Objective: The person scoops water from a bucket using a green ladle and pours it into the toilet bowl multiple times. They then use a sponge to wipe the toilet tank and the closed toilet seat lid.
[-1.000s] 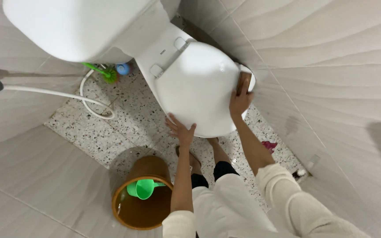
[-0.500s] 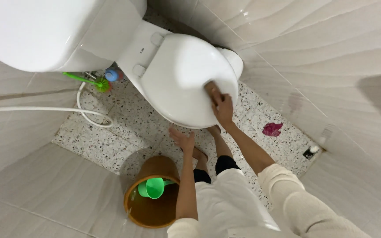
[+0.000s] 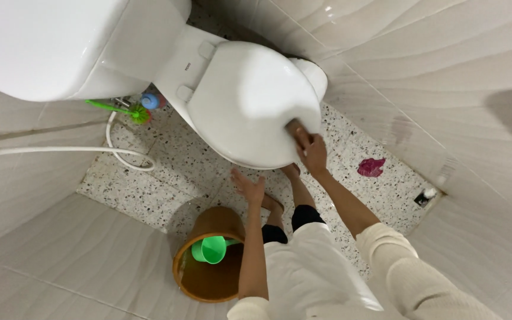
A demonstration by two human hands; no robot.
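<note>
Toilet lid (image 3: 250, 101) is down, white, on the bowl. Right hand (image 3: 310, 153) has slid to the lid's near edge, fingers pressed onto a brown pad (image 3: 296, 129), probably a scrubber. Left hand (image 3: 249, 188) has lifted off, fingers spread, empty, above the speckled floor (image 3: 179, 172).

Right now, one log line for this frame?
right hand: presses brown pad on closed toilet lid | left hand: free, open, below lid edge | floor: brown bucket with green scoop
</note>
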